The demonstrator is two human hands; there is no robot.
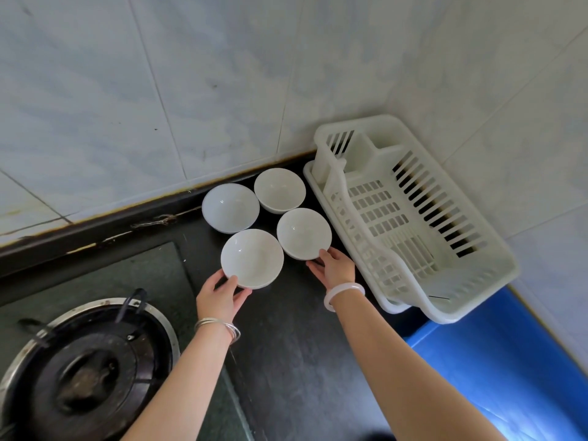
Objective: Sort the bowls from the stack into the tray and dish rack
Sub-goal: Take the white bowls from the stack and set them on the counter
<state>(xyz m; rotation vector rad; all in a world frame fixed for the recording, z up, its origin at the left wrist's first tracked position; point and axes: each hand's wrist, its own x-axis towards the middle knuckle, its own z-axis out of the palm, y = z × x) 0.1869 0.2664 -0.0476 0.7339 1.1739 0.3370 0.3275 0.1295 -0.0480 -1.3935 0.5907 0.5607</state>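
Note:
Several white bowls sit upright on the dark counter, none stacked. My left hand (221,294) grips the near rim of the front left bowl (252,257), thumb on the rim. My right hand (334,268) holds the near edge of the front right bowl (304,233), thumb on its rim. Behind them stand a back left bowl (230,207) and a back right bowl (279,190). To the right lies a white plastic dish rack (413,218), holding nothing, on its white tray (310,176).
A gas burner (86,374) sits in the stove top at the lower left. Tiled walls meet in a corner behind the rack. A blue surface (509,361) lies at the lower right. Dark counter (286,345) runs between my arms.

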